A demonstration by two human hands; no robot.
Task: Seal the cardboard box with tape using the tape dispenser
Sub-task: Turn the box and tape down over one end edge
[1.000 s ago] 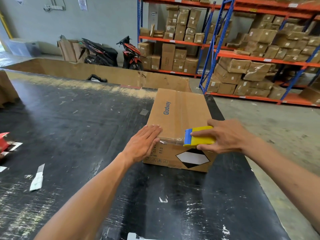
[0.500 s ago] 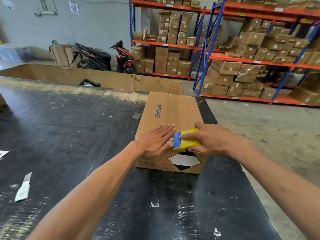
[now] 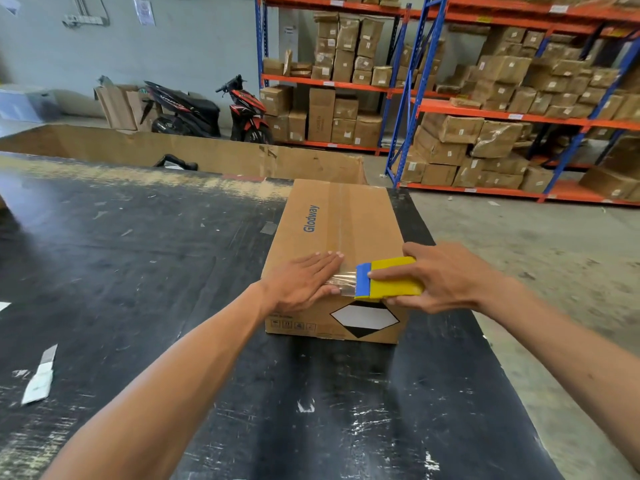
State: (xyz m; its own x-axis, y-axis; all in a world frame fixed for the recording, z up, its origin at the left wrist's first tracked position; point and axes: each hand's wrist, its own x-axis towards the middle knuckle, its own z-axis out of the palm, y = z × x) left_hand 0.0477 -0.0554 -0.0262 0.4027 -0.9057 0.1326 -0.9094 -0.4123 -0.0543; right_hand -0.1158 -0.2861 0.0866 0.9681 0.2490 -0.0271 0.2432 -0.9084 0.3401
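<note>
A cardboard box (image 3: 341,237) lies on the black table (image 3: 121,271), close to the table's right edge and with one short end turned toward the person. Blue lettering runs along the left part of the box's top, and a strip of clear tape already lies lengthwise down the middle of that top. A black-and-white diamond label (image 3: 363,317) sits on the near end face of the box, below the hands.

The left hand (image 3: 304,282) lies flat and open on the near left corner of the box's top, fingers (image 3: 325,259) together and stretched toward the far end; it grips nothing and presses down on the cardboard and on the end of a tape strip. The right hand (image 3: 446,275) is closed around the yellow tape dispenser (image 3: 391,278), thumb on the near side and fingers wrapped over the top. The dispenser sits at the near edge of the box, just right of the left hand, with its blue front end pointing toward that hand. A short stretch of clear tape (image 3: 341,282) spans the gap between the blue end and the left hand, along the near top edge of the box.

On the table well to the left of the box lie scraps of white paper (image 3: 40,375). Beyond the box stands a low cardboard wall (image 3: 173,154), with two motorbikes (image 3: 207,112) behind it. To the right of the box's far end, blue-and-orange shelves (image 3: 485,109) hold many brown cartons.
</note>
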